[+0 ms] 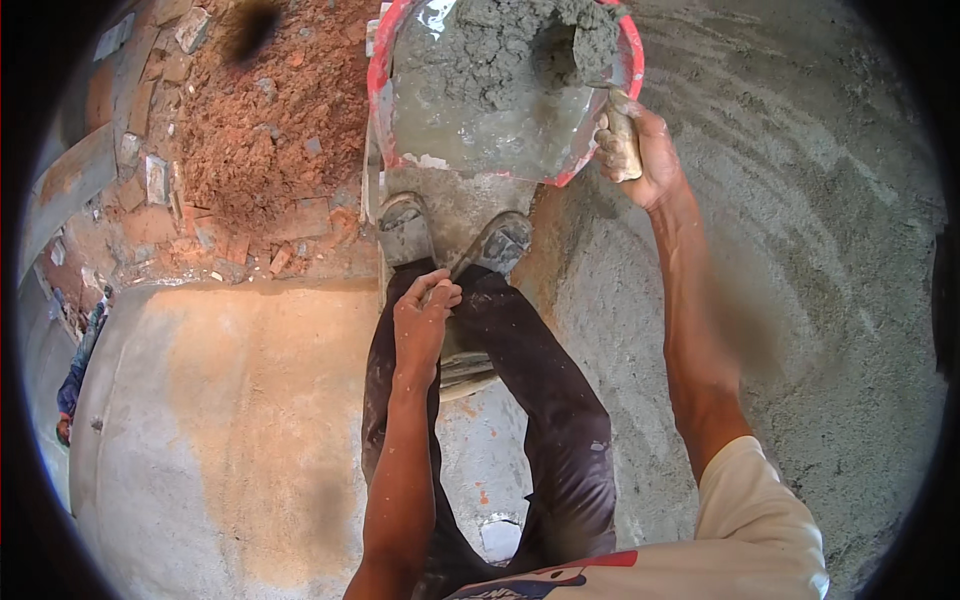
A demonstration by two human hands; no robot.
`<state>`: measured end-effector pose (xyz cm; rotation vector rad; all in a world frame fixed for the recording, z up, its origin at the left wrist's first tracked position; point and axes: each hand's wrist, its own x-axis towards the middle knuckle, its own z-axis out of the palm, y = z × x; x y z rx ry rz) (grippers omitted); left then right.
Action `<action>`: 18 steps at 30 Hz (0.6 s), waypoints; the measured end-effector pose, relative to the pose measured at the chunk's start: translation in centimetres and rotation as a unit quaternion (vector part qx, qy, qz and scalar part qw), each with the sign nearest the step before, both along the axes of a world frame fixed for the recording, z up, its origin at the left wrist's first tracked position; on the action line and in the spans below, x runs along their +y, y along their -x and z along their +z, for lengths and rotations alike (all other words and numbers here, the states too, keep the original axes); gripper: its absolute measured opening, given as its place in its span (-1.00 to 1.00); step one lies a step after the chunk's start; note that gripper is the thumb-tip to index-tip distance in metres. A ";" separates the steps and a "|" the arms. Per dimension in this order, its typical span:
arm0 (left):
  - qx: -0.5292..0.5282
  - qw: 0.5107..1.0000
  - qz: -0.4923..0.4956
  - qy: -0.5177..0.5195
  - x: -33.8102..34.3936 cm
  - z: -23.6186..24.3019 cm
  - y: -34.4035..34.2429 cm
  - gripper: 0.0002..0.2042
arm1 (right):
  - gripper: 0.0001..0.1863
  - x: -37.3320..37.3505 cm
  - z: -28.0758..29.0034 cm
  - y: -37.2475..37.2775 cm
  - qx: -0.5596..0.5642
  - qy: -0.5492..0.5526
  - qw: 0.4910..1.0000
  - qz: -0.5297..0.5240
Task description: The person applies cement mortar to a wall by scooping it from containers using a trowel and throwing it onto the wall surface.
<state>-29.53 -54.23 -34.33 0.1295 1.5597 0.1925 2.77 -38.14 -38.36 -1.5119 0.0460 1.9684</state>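
Observation:
My right hand (pixel 652 150) is wrapped round the pale wooden handle of a trowel (pixel 624 150), at the right rim of a red-edged tub (pixel 634 50). The trowel's blade end reaches into the tub and is coated with grey mortar. A heap of wet mortar (pixel 470 60) fills the far part of the tub, with a hollow near the blade. Watery slurry lies along its near side. Over my knees, my left hand (pixel 422 315) is closed with curled fingers; whether anything is in them cannot be made out.
My shoes (pixel 405 228) stand just this side of the tub. On the left, reddish soil (pixel 260 130) lies among broken bricks and boards, behind a smooth curved concrete surface (pixel 150 420). A rough grey mortar-covered surface (pixel 780 250) spans the right. Another person (pixel 75 385) is at the far left edge.

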 end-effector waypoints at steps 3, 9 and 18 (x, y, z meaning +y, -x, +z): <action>0.005 1.000 0.007 -0.001 0.1 -0.5 0.3 -0.64 | -0.69 0.1 1.2 0.5 -0.177 0.025 0.966 0.189; 0.003 1.000 0.006 0.007 0.1 -0.1 0.5 -0.64 | -0.65 -14.5 -3.5 3.5 -0.372 -0.036 0.834 0.407; 0.012 1.000 -0.021 0.003 0.9 -0.4 -0.3 -0.67 | -0.69 -1.1 -13.1 13.0 -0.189 0.085 0.974 0.091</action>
